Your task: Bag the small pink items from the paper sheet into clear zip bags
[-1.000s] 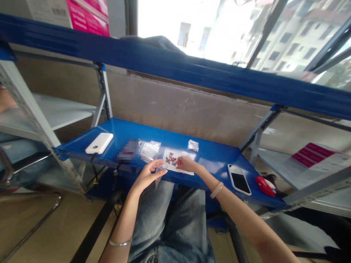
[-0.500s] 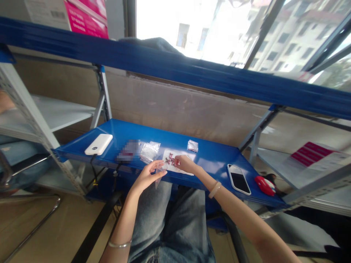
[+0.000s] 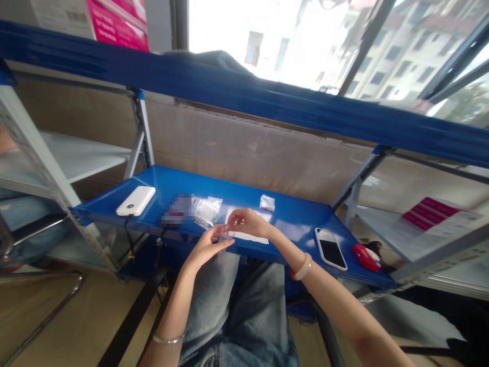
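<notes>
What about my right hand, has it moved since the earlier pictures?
Yes. Judged against the white sheet, your right hand has shifted left, nearer the clear bag in your left hand.

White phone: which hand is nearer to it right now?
Right. The right hand, over the paper, is left of the white phone; the left hand, holding a clear bag, is farther left.

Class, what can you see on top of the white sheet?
Small pieces show within the curled right hand; whether held or lying is unclear. The hand covers much of the white sheet, hiding anything there.
</notes>
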The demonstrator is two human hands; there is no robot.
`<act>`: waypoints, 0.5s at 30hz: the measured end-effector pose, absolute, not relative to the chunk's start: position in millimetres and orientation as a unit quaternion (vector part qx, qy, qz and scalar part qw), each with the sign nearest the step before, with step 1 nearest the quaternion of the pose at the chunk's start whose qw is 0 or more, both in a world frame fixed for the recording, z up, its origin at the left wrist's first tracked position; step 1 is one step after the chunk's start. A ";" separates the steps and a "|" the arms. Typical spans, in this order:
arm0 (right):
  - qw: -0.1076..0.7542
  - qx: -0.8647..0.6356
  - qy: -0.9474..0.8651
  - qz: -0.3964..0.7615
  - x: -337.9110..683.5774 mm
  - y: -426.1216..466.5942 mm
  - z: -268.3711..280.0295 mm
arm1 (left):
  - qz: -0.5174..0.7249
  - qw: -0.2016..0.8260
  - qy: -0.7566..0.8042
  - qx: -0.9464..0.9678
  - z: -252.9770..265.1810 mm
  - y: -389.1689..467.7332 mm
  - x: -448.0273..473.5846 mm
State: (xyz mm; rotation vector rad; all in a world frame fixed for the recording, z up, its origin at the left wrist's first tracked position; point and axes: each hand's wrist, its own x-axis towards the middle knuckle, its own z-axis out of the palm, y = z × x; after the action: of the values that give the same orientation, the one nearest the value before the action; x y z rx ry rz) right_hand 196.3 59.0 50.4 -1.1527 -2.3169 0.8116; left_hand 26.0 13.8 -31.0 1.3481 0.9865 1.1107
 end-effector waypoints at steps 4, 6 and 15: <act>0.194 -0.516 -0.807 0.211 191.1 69.2 43.5 | 0.471 0.540 0.409 0.564 -32.1 15.1 23.8; 0.163 -0.577 -0.785 0.152 191.9 81.5 34.3 | 0.474 0.541 0.411 0.561 -32.4 16.2 21.8; 0.098 -0.649 -0.748 0.104 181.2 108.1 -5.9 | 0.488 0.536 0.410 0.554 -32.8 18.6 14.6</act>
State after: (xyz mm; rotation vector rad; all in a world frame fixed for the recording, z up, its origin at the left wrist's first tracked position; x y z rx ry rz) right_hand 181.2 108.1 -5.9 -1.9195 -2.2132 0.3070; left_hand 14.6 18.6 -32.8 1.3185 0.9752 1.1616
